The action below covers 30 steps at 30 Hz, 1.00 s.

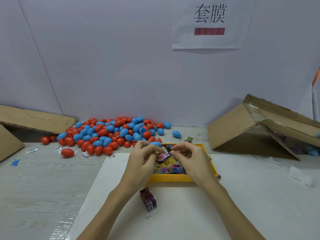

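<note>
Over the yellow tray [169, 178] at the middle of the tabletop [43, 187], both hands met above the heap of small colourful packets [170, 168] filling it. The left hand [142, 160] had its fingers curled round a blue egg [155, 144], held at the fingertips over the tray's far left corner. A pink packet [164, 155] sat just below those fingertips, touching or nearly so; couldn't tell which. The right hand [190, 160] was curled too, its fingertips pointing at the left hand's and close to the pink packet. Whether it pinched anything could not be told, as the tips were too small and blurred.

The tray rested on the far edge of a white sheet [173, 213]. On the sheet, near the left forearm, lay a small purple box [149, 200], apart from the tray. A small wrapped piece [218, 177] lay at the tray's near right corner.

Behind the tray, against the wall, was an egg pile [110, 134] of red and blue eggs, spilling toward the left. A loose red egg [67, 152] lay in front of the pile, and a lone blue one [176, 134] lay to its right. A tipped cardboard box [242, 132] stood at the right, its open side facing the tray, and a flattened cardboard flap [34, 118] lay at the left. A paper sign [209, 23] hung on the wall above.
</note>
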Motion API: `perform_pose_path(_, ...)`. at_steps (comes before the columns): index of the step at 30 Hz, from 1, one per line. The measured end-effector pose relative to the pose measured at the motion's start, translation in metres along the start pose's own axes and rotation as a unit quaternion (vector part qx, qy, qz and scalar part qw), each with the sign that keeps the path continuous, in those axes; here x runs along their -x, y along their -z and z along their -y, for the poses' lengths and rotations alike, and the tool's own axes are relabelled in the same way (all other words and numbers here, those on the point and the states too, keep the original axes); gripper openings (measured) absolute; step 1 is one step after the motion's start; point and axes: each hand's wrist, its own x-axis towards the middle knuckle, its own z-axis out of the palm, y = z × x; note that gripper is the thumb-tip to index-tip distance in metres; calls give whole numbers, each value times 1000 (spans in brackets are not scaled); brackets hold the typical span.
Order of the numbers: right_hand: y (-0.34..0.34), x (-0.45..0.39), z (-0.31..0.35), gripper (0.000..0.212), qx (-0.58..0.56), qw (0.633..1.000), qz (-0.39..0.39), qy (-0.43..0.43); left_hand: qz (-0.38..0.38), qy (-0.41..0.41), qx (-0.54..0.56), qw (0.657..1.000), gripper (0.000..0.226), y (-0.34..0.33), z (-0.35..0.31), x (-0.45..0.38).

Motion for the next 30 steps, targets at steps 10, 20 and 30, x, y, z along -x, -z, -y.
perform_pose_path(10,-7,1,7,27,-115,993,16,-30,12,6,-9,1000,8,-5,-2,3)
perform_pose_path(20,-4,6,12,30,-199,958,136,-154,-39,12,70,997,7,-3,-4,0)
perform_pose_path(30,-9,2,7,6,-283,941,-1,-185,13,42,106,993,15,-4,-10,1)
